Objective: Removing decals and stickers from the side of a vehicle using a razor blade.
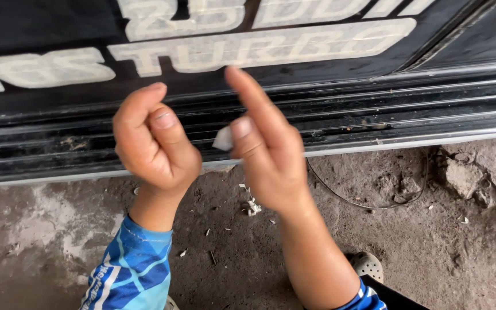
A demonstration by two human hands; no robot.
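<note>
White scrap (223, 139) pinched in right hand (268, 155), left hand (153, 140) curled closed holding nothing, before black car sill (403, 115), above dirt floor (431, 252).

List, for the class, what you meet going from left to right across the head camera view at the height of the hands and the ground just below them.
Blue patterned sleeve → left hand, curled into a loose fist → small white scrap pinched by the right hand → right hand, forefinger raised → thin dark wire loop on the dirt → grey broken stones.

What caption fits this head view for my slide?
Right hand pinching a white scrap, left hand curled, before a black car panel.
</note>
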